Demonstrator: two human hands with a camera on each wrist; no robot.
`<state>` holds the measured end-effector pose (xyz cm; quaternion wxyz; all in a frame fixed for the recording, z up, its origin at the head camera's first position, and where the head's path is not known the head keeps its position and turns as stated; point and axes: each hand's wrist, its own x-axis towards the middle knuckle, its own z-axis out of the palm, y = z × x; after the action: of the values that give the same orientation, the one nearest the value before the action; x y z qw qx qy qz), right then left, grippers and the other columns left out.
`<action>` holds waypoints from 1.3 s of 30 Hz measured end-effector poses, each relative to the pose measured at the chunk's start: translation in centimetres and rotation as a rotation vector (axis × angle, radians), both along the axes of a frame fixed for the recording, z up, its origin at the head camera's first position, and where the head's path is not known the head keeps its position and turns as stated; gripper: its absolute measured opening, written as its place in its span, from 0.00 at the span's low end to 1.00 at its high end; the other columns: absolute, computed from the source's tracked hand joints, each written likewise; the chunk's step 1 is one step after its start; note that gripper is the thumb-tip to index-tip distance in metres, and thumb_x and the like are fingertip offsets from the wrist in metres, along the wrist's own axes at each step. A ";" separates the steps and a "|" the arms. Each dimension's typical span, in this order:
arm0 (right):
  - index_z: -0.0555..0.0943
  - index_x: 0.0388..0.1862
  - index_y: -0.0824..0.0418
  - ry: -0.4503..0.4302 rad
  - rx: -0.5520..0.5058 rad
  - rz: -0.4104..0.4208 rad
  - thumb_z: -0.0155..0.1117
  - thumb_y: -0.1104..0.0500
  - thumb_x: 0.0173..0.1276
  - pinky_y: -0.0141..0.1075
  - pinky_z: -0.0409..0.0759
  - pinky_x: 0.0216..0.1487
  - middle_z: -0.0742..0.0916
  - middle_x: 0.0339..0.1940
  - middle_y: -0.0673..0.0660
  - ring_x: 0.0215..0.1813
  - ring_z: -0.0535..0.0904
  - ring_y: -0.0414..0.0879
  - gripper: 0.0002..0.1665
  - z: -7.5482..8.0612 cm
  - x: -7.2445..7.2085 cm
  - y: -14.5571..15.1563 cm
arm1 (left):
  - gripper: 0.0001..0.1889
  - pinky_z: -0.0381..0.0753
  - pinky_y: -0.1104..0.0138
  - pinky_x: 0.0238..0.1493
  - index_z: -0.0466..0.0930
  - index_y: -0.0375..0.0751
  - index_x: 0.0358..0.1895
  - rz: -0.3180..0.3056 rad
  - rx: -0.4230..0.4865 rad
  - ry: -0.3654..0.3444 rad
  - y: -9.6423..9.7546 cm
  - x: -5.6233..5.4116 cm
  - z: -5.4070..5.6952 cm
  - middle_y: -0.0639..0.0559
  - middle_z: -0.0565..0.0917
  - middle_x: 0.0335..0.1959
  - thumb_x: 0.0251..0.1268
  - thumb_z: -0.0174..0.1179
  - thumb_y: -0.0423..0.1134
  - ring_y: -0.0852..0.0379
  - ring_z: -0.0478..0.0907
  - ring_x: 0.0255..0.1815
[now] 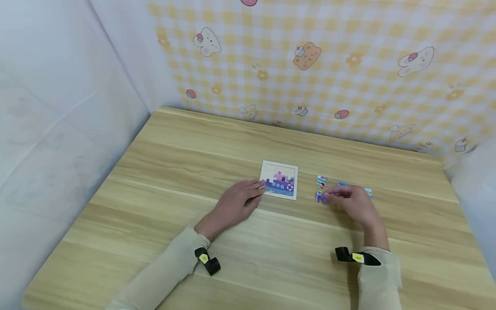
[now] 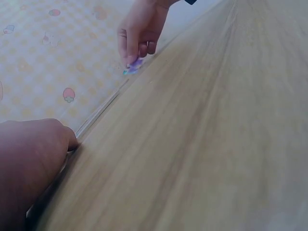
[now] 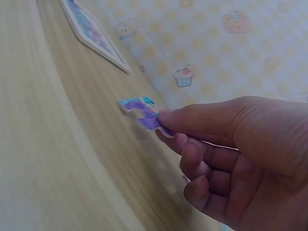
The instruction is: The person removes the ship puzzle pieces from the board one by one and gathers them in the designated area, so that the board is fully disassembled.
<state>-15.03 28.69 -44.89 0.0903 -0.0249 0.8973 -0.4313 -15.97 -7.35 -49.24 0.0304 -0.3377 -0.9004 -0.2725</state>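
Note:
My right hand (image 1: 350,202) pinches a purple and blue jigsaw puzzle piece (image 3: 149,118) between thumb and index finger, just over the table to the right of the frame. The other fingers curl loosely beneath, as the right wrist view shows. A square white puzzle tray (image 1: 280,198) lies flat near the middle, its lower part filled with a pink and purple boat picture (image 1: 280,183) and its upper part bare. My left hand (image 1: 238,202) rests on the table with its fingertips on the tray's left edge, fingers fairly straight.
Beyond the right hand lies another puzzle piece (image 1: 322,181) with blue stripes. More blue and white pieces (image 1: 368,192) lie partly hidden behind that hand. A yellow checked cloth (image 1: 279,86) hangs along the back edge of the wooden table (image 1: 186,159).

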 end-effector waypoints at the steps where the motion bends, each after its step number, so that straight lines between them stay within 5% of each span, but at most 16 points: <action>1: 0.90 0.49 0.64 0.004 0.010 0.003 0.69 0.54 0.75 0.31 0.78 0.36 0.90 0.45 0.60 0.38 0.79 0.42 0.15 -0.2 -0.2 -0.1 | 0.20 0.62 0.56 0.79 0.79 0.43 0.69 0.000 0.002 -0.003 0.0 0.0 0.0 0.51 0.74 0.73 0.80 0.57 0.41 0.52 0.68 0.77; 18: 0.90 0.53 0.62 0.028 0.107 -0.030 0.67 0.54 0.76 0.28 0.78 0.47 0.89 0.56 0.63 0.53 0.82 0.48 0.15 -0.8 -0.7 -0.4 | 0.20 0.61 0.58 0.79 0.78 0.43 0.69 -0.004 -0.001 0.006 0.2 -0.2 0.1 0.52 0.73 0.74 0.80 0.57 0.41 0.54 0.67 0.77; 39: 0.88 0.55 0.63 0.024 0.044 -0.008 0.62 0.51 0.80 0.31 0.76 0.39 0.89 0.53 0.63 0.43 0.77 0.45 0.18 -0.9 -0.5 -0.1 | 0.20 0.61 0.56 0.79 0.79 0.43 0.69 0.009 0.005 -0.022 0.1 0.2 0.3 0.51 0.74 0.74 0.80 0.57 0.41 0.52 0.67 0.77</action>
<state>-15.55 28.54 -45.76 0.0781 -0.0245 0.9077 -0.4115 -15.74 -7.23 -48.90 0.0226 -0.3308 -0.9015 -0.2781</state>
